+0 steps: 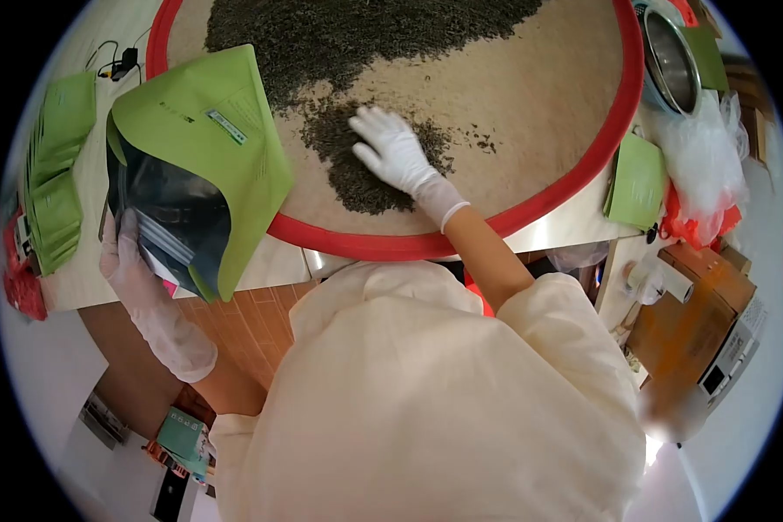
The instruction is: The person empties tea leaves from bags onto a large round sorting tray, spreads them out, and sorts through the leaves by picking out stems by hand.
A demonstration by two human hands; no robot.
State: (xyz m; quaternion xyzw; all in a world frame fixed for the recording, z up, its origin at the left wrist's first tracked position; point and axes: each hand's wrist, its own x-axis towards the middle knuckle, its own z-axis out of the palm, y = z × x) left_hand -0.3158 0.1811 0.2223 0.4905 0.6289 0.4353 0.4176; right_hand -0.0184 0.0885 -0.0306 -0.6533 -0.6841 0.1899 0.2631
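Observation:
My left hand [123, 252], in a white glove, grips the edge of a green pouch [257, 165] at the left. The pouch gapes, its dark silvery lining showing, and it overlaps the rim of a large round tray [357, 247] edged in red. On the tray, my right hand [394, 150], also gloved in white, rests palm down with its fingers stretched out over a small pile of dark dried leaves [357, 187] that look like loose tea. A bigger heap of the same leaves [348, 39] covers the far part of the tray.
Several green pouches [56, 165] lie stacked at the far left, near a black cable plug [129, 59]. To the right are a metal bowl [672, 65], another green pouch [635, 178], a clear plastic bag [705, 148] and a cardboard box [696, 304].

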